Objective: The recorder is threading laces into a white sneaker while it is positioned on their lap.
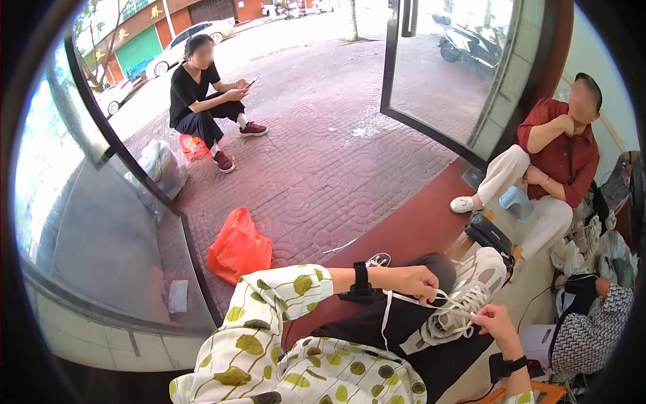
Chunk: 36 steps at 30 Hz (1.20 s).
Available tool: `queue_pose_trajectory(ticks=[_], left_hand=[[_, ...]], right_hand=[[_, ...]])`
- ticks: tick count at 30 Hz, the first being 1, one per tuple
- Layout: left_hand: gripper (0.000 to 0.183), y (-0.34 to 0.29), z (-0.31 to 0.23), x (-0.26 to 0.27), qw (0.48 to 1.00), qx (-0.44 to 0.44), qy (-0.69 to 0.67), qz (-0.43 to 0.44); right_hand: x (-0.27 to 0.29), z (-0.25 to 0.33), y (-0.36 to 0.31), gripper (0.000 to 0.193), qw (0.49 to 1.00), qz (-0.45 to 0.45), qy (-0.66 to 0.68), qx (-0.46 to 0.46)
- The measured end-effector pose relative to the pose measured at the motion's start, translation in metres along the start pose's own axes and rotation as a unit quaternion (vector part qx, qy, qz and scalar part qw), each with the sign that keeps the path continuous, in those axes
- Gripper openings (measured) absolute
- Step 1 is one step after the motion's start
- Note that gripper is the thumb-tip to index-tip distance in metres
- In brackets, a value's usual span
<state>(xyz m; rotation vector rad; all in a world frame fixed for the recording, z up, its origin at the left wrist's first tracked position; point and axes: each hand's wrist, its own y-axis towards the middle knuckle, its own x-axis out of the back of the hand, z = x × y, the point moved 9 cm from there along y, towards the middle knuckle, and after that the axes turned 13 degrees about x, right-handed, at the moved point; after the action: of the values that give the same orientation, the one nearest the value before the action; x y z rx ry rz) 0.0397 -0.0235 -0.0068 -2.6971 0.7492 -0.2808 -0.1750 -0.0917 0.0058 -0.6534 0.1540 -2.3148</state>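
Note:
A white sneaker (482, 279) rests on my lap, over my dark trousers, its sole tilted and its toe toward the upper right. White shoelaces (445, 311) run across its tongue in loose loops. My left hand (418, 285) pinches a lace on the shoe's left side, and one lace end dangles below it. My right hand (496, 326) is closed on another stretch of lace at the right, close to the shoe's opening. The laces are drawn between both hands. Each wrist wears a black strap, and my sleeves have green leaf shapes.
An orange-red plastic bag (240, 246) stands beyond my left arm, near a glass door panel (114, 229). A person in red (562, 155) sits at the right behind a black bag (490, 233). Another person (195, 94) sits outside. Shoes (582, 249) and a patterned sleeve (592, 330) crowd the right.

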Motion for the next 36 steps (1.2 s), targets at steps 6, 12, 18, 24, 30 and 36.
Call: queue_pose_trajectory(ticks=[6,12,18,24,30,36], left_hand=[[0.022,0.003,-0.004,-0.004,0.999,-0.008,0.033,0.013],[0.021,0.005,-0.043,-0.013,0.998,-0.064,0.015,0.012],[0.019,-0.010,-0.073,-0.017,0.995,-0.099,0.002,0.021],[0.020,-0.032,-0.008,0.021,0.989,-0.023,0.141,-0.033],[0.018,-0.052,-0.013,0.065,0.916,0.026,0.374,-0.142],[0.019,-0.102,-0.052,0.126,0.831,0.040,0.495,-0.249]], right_hand=[[-0.002,-0.012,-0.007,0.016,0.991,0.031,0.112,-0.073],[-0.010,0.014,0.002,0.020,0.995,0.034,0.015,0.098],[0.031,-0.026,-0.046,0.022,0.991,0.087,-0.094,-0.025],[0.124,-0.113,-0.165,0.022,0.985,-0.020,-0.073,-0.158],[0.153,-0.139,-0.217,0.027,0.985,-0.121,-0.045,-0.114],[0.137,-0.104,-0.194,0.030,0.982,-0.142,-0.069,-0.100]])
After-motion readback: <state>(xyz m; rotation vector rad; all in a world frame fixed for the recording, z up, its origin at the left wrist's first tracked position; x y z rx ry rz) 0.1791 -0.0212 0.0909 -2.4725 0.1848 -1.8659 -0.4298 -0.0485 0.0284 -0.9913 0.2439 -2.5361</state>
